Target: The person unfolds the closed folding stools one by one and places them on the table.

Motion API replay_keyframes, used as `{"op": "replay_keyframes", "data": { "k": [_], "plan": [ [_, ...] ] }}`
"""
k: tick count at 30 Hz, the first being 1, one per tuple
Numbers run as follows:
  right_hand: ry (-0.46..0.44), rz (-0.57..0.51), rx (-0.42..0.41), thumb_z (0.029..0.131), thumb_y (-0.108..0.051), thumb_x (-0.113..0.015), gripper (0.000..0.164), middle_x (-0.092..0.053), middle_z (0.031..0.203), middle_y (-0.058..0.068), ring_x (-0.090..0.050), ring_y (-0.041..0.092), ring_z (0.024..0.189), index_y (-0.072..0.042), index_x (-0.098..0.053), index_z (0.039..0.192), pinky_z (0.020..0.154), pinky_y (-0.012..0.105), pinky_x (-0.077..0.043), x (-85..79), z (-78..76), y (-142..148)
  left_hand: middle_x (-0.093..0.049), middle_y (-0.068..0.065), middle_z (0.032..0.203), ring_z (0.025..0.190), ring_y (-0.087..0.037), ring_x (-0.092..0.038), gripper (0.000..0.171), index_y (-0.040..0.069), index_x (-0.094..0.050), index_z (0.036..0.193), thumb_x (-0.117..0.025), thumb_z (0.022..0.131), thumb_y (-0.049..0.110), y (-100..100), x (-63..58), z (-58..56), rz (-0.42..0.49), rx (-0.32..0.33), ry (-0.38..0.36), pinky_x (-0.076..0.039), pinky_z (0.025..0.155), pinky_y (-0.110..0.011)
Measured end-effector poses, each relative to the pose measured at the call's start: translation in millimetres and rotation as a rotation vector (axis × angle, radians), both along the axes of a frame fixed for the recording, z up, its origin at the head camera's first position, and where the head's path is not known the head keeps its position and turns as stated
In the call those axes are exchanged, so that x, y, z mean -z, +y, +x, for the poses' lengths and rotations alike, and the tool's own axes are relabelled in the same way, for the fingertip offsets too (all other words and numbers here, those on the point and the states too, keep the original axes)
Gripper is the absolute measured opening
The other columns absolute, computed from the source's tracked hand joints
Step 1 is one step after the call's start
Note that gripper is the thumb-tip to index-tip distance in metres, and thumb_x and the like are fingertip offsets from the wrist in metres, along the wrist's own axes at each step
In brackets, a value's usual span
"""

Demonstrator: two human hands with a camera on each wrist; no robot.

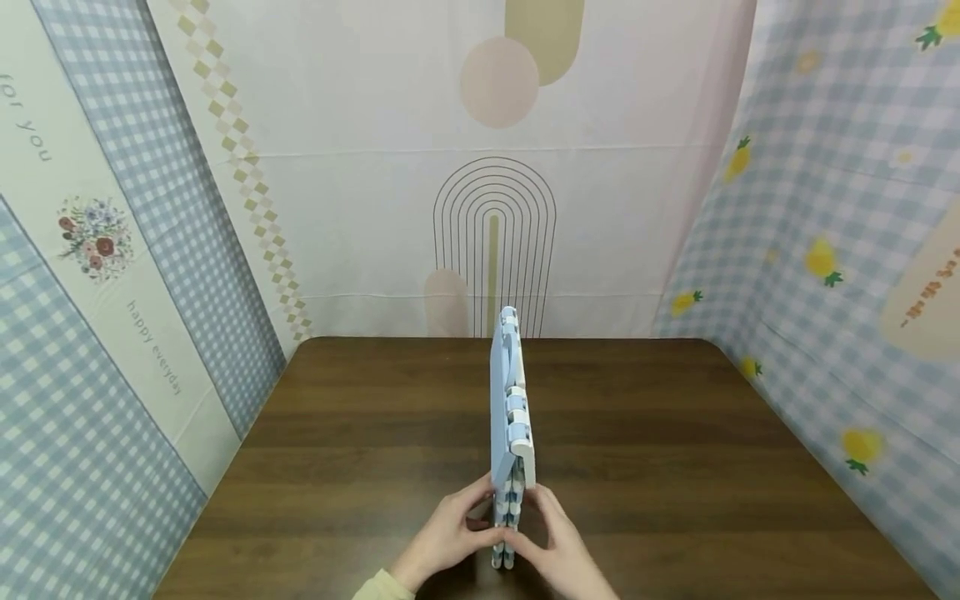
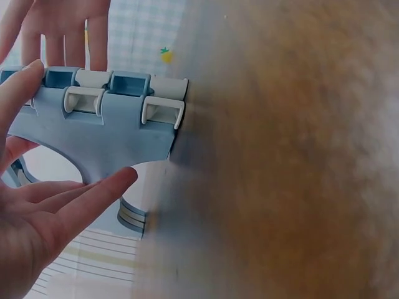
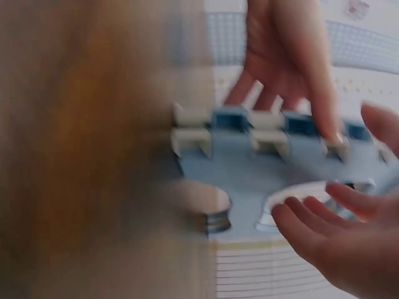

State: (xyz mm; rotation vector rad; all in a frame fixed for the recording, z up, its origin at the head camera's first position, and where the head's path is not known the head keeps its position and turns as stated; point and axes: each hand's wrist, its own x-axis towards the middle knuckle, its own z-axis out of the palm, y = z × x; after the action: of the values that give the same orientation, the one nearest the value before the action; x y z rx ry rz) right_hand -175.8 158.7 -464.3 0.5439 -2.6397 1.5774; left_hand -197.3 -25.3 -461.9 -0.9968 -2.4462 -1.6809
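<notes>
A light blue and white plastic folding stool (image 1: pixel 501 425), folded flat, stands on its narrow edge on the wooden table (image 1: pixel 360 467). Its hinged edge faces me. On its left side my left hand (image 1: pixel 450 527) grips the near end, thumb on the hinged edge and fingers along the side panel. My right hand (image 1: pixel 557 546) holds the same end from the right, its thumb close to the left one. In the left wrist view, blue and white hinge knuckles (image 2: pixel 93 78) line the stool's edge above rounded cut-outs. The right wrist view is blurred.
Behind the table hangs a pale patterned cloth (image 1: pixel 360 217). Blue checked cloths stand along the left (image 1: pixel 67 367) and the right side (image 1: pixel 795 208). The table's far edge meets the back cloth.
</notes>
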Motion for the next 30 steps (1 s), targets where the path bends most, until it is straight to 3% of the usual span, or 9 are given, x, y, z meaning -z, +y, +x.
{"op": "replay_keyframes", "data": {
  "k": [5, 11, 15, 19, 26, 30],
  "plan": [
    [0.004, -0.070, 0.131, 0.082, -0.036, -0.061, 0.036, -0.058, 0.115, -0.005, -0.057, 0.012, 0.105, -0.023, -0.052, 0.116, 0.089, 0.032, -0.048, 10.6, -3.1, -16, -0.054, -0.017, 0.124, 0.111, -0.033, -0.052, 0.063, 0.009, -0.038, 0.136, -0.067, 0.080, 0.014, -4, 8.6, -4.8, 0.003, -0.022, -0.022, -0.055, 0.072, -0.032],
    [0.044, -0.092, 0.145, 0.079, -0.031, -0.066, 0.035, -0.061, 0.109, -0.004, -0.060, 0.010, 0.097, -0.021, -0.056, 0.111, 0.084, 0.032, -0.051, 17.4, -10.0, -22, -0.056, -0.013, 0.122, 0.114, -0.035, -0.051, 0.066, 0.014, -0.038, 0.136, -0.067, 0.079, 0.025, -12, 32.2, -14.5, 0.026, -0.044, -0.078, -0.055, 0.074, -0.030],
    [0.094, -0.104, 0.157, 0.075, -0.024, -0.071, 0.032, -0.063, 0.101, -0.009, -0.061, 0.005, 0.089, -0.024, -0.058, 0.104, 0.081, 0.030, -0.052, 19.2, -14.3, -24, -0.046, -0.016, 0.133, 0.117, -0.038, -0.047, 0.060, 0.013, -0.044, 0.131, -0.066, 0.078, 0.032, -19, 38.9, -17.6, 0.050, -0.040, -0.096, -0.054, 0.074, -0.026],
    [0.125, -0.095, 0.150, 0.072, -0.021, -0.073, 0.031, -0.064, 0.098, -0.012, -0.061, 0.005, 0.088, -0.026, -0.059, 0.100, 0.080, 0.030, -0.052, 18.3, -19.0, -25, -0.037, -0.023, 0.138, 0.116, -0.040, -0.047, 0.046, 0.012, -0.053, 0.119, -0.066, 0.078, 0.029, -26, 39.0, -18.6, 0.048, -0.067, -0.086, -0.054, 0.074, -0.024],
    [0.207, -0.016, 0.128, 0.071, -0.019, -0.073, 0.033, -0.063, 0.099, -0.015, -0.061, 0.007, 0.091, -0.028, -0.060, 0.099, 0.080, 0.030, -0.051, 14.5, -27.3, -21, -0.060, -0.018, 0.114, 0.106, -0.035, -0.057, 0.043, 0.010, -0.052, 0.117, -0.068, 0.078, 0.018, -37, 23.7, -11.5, 0.071, -0.086, -0.136, -0.053, 0.079, -0.033],
    [0.240, 0.016, 0.119, 0.070, -0.020, -0.074, 0.033, -0.063, 0.098, -0.015, -0.062, 0.008, 0.092, -0.028, -0.060, 0.099, 0.080, 0.032, -0.052, 15.9, -32.6, -16, -0.062, -0.018, 0.111, 0.102, -0.033, -0.060, 0.042, 0.010, -0.053, 0.115, -0.068, 0.078, 0.021, -44, 16.0, -8.5, 0.063, -0.099, -0.127, -0.054, 0.078, -0.034]
  ]
}}
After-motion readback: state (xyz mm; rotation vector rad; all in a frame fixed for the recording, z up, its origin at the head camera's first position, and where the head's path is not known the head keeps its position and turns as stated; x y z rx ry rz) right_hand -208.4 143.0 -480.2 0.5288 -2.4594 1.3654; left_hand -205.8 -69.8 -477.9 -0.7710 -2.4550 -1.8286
